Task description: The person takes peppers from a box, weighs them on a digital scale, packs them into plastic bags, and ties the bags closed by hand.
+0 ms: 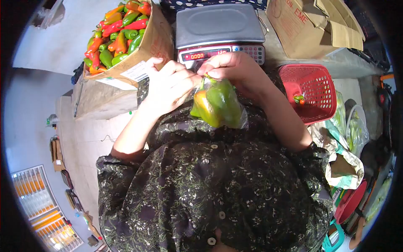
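Observation:
A clear plastic bag of green and yellow-orange peppers [218,103] hangs in front of my chest. My left hand [170,86] is closed near the bag's gathered neck, its fingertips pinched together. On the other side of the neck, my right hand [231,69] grips the top of the bag between thumb and fingers. Both hands nearly touch just in front of the scale [220,27], whose red display is lit. The tips of the left fingers are overexposed, and what they pinch is hard to see.
An open cardboard box [157,40] full of red, orange and green peppers stands at the upper left. Another box [302,31] is at the upper right. Below it, a red basket [308,75] holds a small pepper. Sacks [344,168] lie at the right.

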`<state>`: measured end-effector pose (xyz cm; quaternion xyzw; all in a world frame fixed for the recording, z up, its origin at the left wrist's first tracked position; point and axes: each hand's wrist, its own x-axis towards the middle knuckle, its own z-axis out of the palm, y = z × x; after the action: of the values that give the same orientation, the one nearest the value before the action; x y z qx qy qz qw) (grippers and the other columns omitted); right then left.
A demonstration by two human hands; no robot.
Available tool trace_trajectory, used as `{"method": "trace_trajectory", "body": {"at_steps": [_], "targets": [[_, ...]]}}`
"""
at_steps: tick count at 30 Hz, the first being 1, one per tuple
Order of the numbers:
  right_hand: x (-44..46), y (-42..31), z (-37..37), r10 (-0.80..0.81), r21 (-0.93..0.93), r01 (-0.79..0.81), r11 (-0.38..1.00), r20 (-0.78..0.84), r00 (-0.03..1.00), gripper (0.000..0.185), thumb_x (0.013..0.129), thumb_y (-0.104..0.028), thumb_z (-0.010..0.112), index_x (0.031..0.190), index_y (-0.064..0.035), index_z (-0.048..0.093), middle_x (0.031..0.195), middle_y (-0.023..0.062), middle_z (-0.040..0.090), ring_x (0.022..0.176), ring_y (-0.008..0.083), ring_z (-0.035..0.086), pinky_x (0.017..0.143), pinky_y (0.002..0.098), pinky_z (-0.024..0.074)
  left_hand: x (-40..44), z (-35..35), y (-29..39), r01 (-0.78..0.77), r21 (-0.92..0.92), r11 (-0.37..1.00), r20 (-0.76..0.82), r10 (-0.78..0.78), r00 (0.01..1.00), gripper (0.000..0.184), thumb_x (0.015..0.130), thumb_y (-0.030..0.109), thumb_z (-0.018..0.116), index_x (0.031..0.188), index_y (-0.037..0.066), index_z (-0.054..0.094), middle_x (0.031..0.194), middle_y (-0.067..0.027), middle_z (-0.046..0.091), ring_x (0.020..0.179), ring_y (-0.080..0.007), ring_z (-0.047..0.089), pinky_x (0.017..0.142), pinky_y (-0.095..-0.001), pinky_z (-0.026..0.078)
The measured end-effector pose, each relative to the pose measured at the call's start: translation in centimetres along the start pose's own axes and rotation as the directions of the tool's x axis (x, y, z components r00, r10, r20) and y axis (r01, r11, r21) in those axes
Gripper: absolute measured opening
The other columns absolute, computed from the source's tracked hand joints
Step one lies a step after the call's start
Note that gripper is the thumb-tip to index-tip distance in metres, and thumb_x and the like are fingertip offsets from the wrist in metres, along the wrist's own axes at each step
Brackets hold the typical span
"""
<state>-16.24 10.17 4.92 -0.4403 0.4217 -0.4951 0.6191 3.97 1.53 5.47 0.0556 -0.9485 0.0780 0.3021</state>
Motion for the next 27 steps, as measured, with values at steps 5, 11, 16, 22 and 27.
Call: {"method": "trace_trajectory", "body": {"at_steps": [5, 11, 16, 22, 27], "targets": [[0.1, 0.3, 0.4, -0.241, -0.499, 0.267, 0.824, 0.118, 0.963, 0.019, 0.077, -0.011, 0.065, 0.091, 0.0014, 0.064, 0.095, 0.0079, 0.065, 0.089, 0.0131, 0.060, 0.080, 0.0278, 0.0464, 1.1, -1.1, -1.0, -0.017, -0.092, 0.996, 0.100, 0.026, 0.995, 0.011, 0.072, 0.017, 0.063, 0.083, 0.016, 0.062, 0.071, 0.0049, 0.055, 0.069, -0.0128, 0.049, 0.077, -0.0339, 0.031], [1.0, 3.1, 1.7, -0.600, -0.912, 0.309, 0.270, 0.092, 0.795, 0.027, 0.068, -0.012, 0.066, 0.092, -0.0006, 0.058, 0.092, 0.0070, 0.057, 0.092, 0.0274, 0.055, 0.077, 0.0403, 0.0433, 1.6, 1.2, 0.0, 0.461, -0.411, 0.786, 0.312, -0.354, 0.882, 0.019, 0.090, 0.019, 0.053, 0.076, 0.006, 0.057, 0.060, -0.0017, 0.049, 0.051, -0.0183, 0.046, 0.052, -0.0292, 0.038], [0.7, 2.2, 2.6, -0.626, -0.956, 0.213, 0.202, 0.042, 0.779, 0.051, 0.066, -0.009, 0.062, 0.115, 0.0009, 0.052, 0.118, 0.0117, 0.050, 0.107, 0.0279, 0.047, 0.088, 0.0410, 0.0400, 2.2, 2.0, 0.2, 0.476, -0.686, -0.550, 0.724, -0.451, 0.522, 0.021, 0.095, 0.019, 0.046, 0.079, 0.007, 0.051, 0.070, 0.0022, 0.049, 0.062, -0.0071, 0.047, 0.057, -0.0233, 0.040], [2.4, 2.5, 2.3, -0.632, -0.311, 0.615, 0.724, 0.059, 0.773, 0.065, 0.069, -0.010, 0.057, 0.130, 0.0058, 0.041, 0.140, 0.0152, 0.034, 0.121, 0.0242, 0.042, 0.103, 0.0350, 0.0326, 2.0, 3.1, 2.6, 0.354, -0.928, 0.115, 0.148, -0.758, 0.635, 0.015, 0.095, 0.012, 0.044, 0.085, 0.003, 0.050, 0.083, -0.0061, 0.054, 0.081, -0.0151, 0.052, 0.082, -0.0291, 0.043], [1.6, 1.7, 1.9, -0.370, 0.571, 0.231, 0.788, 0.138, 0.919, 0.050, 0.085, -0.025, 0.054, 0.126, 0.0037, 0.046, 0.127, 0.0102, 0.050, 0.115, 0.0203, 0.048, 0.103, 0.0342, 0.0319, 0.3, 2.7, 2.0, 0.237, -0.295, 0.926, -0.227, -0.309, 0.924, 0.014, 0.089, 0.014, 0.054, 0.100, 0.008, 0.059, 0.100, -0.0063, 0.060, 0.099, -0.0165, 0.054, 0.089, -0.0383, 0.039]]}}
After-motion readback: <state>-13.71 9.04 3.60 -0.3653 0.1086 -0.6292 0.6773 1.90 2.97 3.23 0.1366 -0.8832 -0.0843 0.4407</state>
